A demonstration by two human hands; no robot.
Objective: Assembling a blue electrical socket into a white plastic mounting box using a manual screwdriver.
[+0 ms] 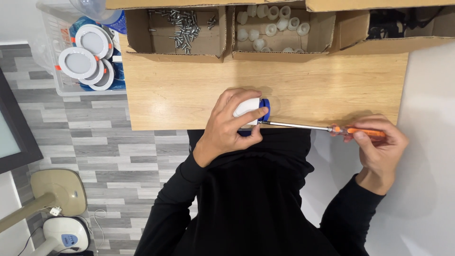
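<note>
My left hand [231, 124] grips a small white and blue lamp housing [251, 108] at the near edge of the wooden table [189, 90]. My right hand [379, 144] holds a screwdriver [313, 127] by its orange handle, out past the table's right front corner. Its long metal shaft runs left and its tip meets the housing under my left thumb.
At the table's back stand open cardboard boxes: one with metal screws [182, 23], one with white plastic caps [272, 26], one with dark parts [393, 21]. A clear bin of round white lamp panels [87, 57] sits left of the table. A fan base [61, 227] rests on the floor.
</note>
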